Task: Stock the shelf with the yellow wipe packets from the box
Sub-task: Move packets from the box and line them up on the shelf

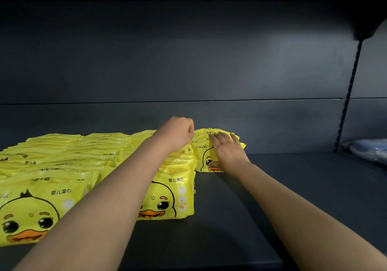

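Note:
Several rows of yellow wipe packets (173, 195) with a duck face stand upright on the dark shelf (240, 218), filling its left half. At the back, right of these rows, stands a short stack of yellow packets (200, 142). My right hand (227, 154) lies flat against the front packet of that stack, fingers spread and straight, thumb low by the duck's eye. My left hand (177, 132) hovers just left of the stack's top, curled into a fist with its fingertips hidden; nothing shows in its grip. The box is out of view.
The shelf's right half is bare dark metal up to the back panel (209, 71). A slotted upright (348, 90) marks the right end. Beyond it a bluish plastic-wrapped item (368, 151) lies on the neighbouring shelf. Another shelf hangs overhead.

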The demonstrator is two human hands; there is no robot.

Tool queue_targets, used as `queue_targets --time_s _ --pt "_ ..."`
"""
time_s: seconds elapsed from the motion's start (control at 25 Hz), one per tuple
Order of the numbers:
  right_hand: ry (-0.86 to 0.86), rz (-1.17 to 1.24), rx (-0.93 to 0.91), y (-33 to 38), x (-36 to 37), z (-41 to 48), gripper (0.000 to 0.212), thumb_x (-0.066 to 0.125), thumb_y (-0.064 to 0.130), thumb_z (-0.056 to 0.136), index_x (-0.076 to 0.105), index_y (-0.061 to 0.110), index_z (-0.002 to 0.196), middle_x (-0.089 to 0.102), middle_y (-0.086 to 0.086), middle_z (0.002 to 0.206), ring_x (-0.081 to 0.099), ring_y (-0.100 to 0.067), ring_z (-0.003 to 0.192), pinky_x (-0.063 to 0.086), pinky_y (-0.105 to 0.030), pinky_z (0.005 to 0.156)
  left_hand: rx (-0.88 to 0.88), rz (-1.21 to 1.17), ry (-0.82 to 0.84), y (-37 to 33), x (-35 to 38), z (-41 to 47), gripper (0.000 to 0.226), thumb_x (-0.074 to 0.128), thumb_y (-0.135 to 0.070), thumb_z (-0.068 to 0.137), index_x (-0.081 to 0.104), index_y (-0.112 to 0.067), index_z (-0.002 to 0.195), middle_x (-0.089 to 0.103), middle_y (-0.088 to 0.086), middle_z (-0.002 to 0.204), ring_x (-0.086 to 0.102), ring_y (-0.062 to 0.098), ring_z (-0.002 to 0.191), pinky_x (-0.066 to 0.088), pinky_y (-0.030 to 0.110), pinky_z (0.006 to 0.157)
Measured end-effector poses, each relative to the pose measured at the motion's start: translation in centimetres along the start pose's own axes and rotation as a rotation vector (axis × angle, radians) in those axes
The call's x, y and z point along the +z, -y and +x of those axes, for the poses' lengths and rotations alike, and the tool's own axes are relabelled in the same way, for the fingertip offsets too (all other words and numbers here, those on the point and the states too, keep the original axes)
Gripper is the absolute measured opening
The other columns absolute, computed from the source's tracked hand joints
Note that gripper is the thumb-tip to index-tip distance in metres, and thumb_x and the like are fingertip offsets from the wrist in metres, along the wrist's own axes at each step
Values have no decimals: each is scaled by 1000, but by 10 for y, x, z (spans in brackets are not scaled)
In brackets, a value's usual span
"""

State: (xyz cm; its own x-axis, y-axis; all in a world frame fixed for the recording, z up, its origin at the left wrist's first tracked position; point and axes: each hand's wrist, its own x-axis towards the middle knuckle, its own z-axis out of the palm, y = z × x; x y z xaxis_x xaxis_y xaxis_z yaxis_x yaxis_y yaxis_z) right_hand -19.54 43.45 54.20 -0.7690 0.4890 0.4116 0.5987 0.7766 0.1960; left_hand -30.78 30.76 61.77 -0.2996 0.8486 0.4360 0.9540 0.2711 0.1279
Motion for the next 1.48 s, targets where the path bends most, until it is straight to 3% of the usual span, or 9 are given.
queue_targets --time_s 0.12,0.36,0.64,0.88,1.32,1.48 --pt "-21 1 -6 2 -20 -12 81 57 46 88 15 12 148 13 -6 156 9 -24 145 7 -45 117 -11 19 -25 0 -10 -10 20 42 -14 91 62 -15 96 64 2 102 56 21 95 49 35 83" --pt "11 94 43 -9 -78 -59 60 53 37 90 34 10 140 38 -10 144 32 -27 135 18 -43 115 -33 69 -87 -9 -41 -54 20 43 -18 93 62 -16 99 64 2 104 57 23 97 48 35 83" --pt "-42 282 93 -10 -135 -163 53 57 35 86 44 12 132 51 -9 130 42 -28 125 28 -45 110 -63 65 -151 -60 -72 -167 20 44 -20 93 61 -15 104 61 4 109 54 23 103 45 36 87" --pt "-27 406 61 7 -161 -281 48 55 32 88 47 8 129 51 -13 129 45 -31 122 33 -46 107 -119 52 -83 -123 -75 -284 24 47 -23 93 59 -14 111 58 5 116 53 23 107 45 37 89" --pt "306 457 28 64 -98 -423 57 53 36 90 37 11 139 44 -10 138 38 -28 130 17 -50 114 -229 51 171 -150 8 -454 32 46 -32 95 52 -16 122 51 5 124 44 24 117 43 41 94" --pt "446 455 41 87 -42 -442 58 53 35 91 36 10 140 43 -11 141 36 -29 131 23 -46 112 -257 36 251 -125 60 -481 34 46 -31 95 50 -16 125 50 5 127 44 24 119 43 39 92"
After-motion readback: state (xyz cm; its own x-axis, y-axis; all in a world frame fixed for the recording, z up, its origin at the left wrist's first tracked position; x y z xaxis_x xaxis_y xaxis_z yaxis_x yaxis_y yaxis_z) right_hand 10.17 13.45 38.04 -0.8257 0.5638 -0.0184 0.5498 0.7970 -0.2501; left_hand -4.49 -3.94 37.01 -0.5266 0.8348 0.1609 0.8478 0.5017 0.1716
